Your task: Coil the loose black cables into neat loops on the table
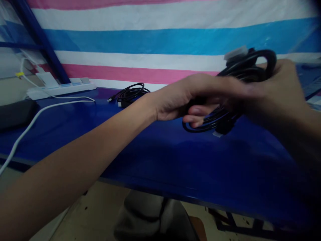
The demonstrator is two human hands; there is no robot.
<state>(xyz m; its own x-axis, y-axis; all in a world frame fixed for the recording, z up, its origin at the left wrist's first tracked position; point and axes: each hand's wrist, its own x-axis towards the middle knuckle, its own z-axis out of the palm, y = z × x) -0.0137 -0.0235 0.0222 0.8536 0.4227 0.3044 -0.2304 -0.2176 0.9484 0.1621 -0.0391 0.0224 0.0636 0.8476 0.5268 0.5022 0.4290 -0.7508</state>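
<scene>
A coiled black cable (222, 117) with pale-tipped connectors is held above the blue table by both hands. My left hand (198, 97) reaches across from the left, its fingers curled round the left part of the coil. On the right, my right hand (273, 87) grips the same bundle and is smeared by motion. One loop and a connector stick up above the hands, and another connector hangs below them. A second coiled black cable (130, 95) lies on the table behind my left forearm.
A white power strip (67, 88) with a plugged-in white adapter (47, 79) is at the back left. A white cord (32, 122) runs to the front edge of the blue table (160, 167). A dark case (17, 113) lies far left. Striped sheeting hangs behind.
</scene>
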